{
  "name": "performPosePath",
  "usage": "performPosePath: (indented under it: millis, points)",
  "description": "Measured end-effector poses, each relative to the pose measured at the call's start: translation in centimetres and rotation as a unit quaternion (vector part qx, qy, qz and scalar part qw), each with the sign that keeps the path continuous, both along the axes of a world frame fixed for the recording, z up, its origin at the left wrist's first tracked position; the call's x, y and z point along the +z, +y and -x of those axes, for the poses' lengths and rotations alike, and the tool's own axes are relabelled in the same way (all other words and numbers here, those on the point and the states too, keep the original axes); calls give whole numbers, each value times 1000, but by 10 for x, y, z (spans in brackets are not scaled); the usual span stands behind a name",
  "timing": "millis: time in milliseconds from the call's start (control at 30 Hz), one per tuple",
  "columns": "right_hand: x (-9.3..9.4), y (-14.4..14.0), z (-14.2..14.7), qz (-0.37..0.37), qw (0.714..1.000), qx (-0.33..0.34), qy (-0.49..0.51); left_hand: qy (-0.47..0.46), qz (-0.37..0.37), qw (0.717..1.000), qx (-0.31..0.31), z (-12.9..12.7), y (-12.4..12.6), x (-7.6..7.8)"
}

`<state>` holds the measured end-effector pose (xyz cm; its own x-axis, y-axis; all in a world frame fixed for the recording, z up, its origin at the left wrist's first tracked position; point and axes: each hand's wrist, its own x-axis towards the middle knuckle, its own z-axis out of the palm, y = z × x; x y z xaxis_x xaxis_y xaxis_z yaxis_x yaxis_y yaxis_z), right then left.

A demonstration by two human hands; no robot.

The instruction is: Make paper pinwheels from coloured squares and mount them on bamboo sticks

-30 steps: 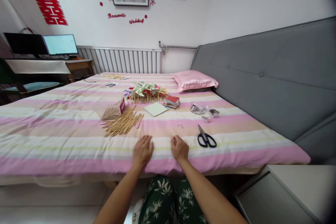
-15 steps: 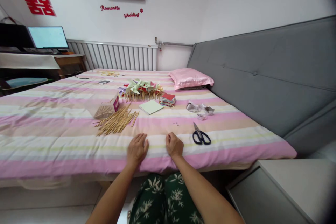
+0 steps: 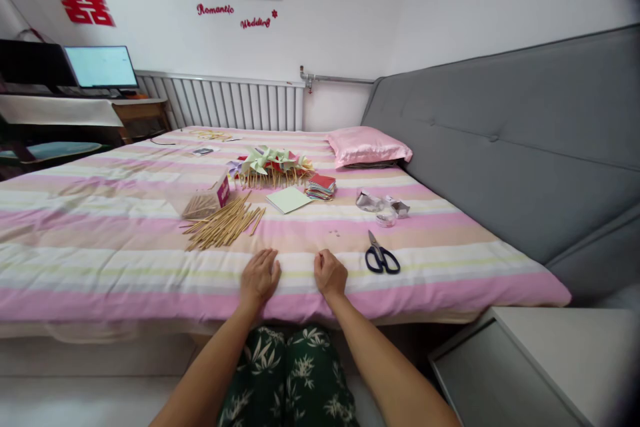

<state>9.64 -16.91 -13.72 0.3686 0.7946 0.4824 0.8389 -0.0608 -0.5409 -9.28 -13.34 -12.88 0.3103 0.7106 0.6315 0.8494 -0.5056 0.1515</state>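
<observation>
My left hand (image 3: pixel 261 275) lies palm down near the front of the striped bedspread (image 3: pixel 150 280), fingers stretched out and nothing in it. Beside it, my right hand (image 3: pixel 331 273) rests in a loose fist, with nothing showing in it. Just right of the fist are scissors (image 3: pixel 383 259) with dark blue handles, their blades together. A loose pile of thin wooden sticks (image 3: pixel 220 225) spreads out beyond my left hand. Farther off lie a pale green square of paper (image 3: pixel 289 199), a stack of coloured paper squares (image 3: pixel 321 187) and a cluster of paper pinwheels (image 3: pixel 270 163) on sticks.
A clear box (image 3: pixel 205 200) with more sticks stands behind the pile. Crumpled silvery wrapping (image 3: pixel 369 200) and a small clear roll (image 3: pixel 386 217) lie to the right. A pink pillow (image 3: pixel 369 146) sits by the grey headboard (image 3: pixel 510 127). A white cabinet (image 3: pixel 565 340) stands at the lower right.
The camera view has shifted slightly, and my knees appear farther left. Both hands keep their pose on the bed, and the things there stay where they were.
</observation>
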Motion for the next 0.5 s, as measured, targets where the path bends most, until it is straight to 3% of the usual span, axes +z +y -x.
performPosePath:
  millis: [500]
  points:
    - [-6, -4, 2, 2, 1000, 7, 2, -14, 22, 1000, -9, 7, -4, -9]
